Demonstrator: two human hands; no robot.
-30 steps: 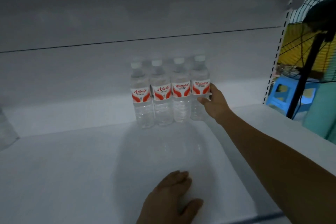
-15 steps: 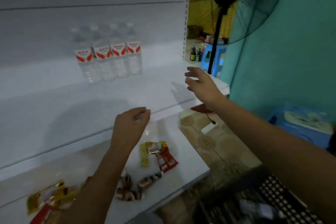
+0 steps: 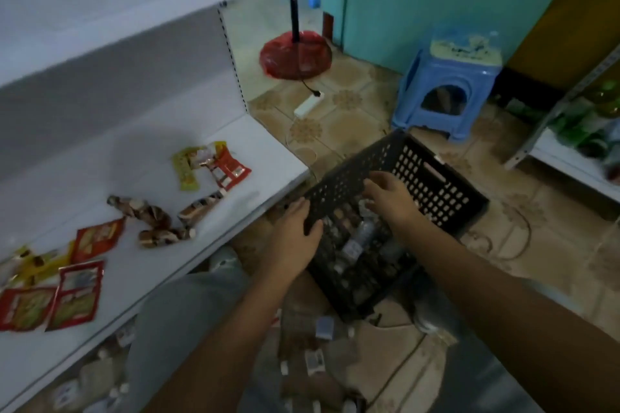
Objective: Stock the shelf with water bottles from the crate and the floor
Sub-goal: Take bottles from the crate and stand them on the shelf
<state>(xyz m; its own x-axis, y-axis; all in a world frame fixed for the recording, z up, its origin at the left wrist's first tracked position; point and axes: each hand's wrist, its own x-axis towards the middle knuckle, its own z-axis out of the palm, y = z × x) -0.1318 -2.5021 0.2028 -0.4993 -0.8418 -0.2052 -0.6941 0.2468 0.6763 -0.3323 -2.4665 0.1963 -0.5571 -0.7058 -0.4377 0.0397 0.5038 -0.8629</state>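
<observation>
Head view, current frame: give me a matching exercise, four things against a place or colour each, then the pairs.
Things:
1. crate
2. stool
3. fan base
4. snack packets

Descriptions:
A. red, on the floor by the shelf end
B. black, perforated, under both hands
C. lying on the lower white shelf
D. light blue, by the teal wall

Pairs: 1-B, 2-D, 3-A, 4-C

Both hands over black crate (image 3: pixel 432 178) on floor: left hand (image 3: pixel 295 231) grips near rim, right hand (image 3: pixel 392 198) reaches inside above water bottles (image 3: pixel 360 238); snack packets (image 3: pixel 211 164) on shelf (image 3: pixel 141 265).
</observation>
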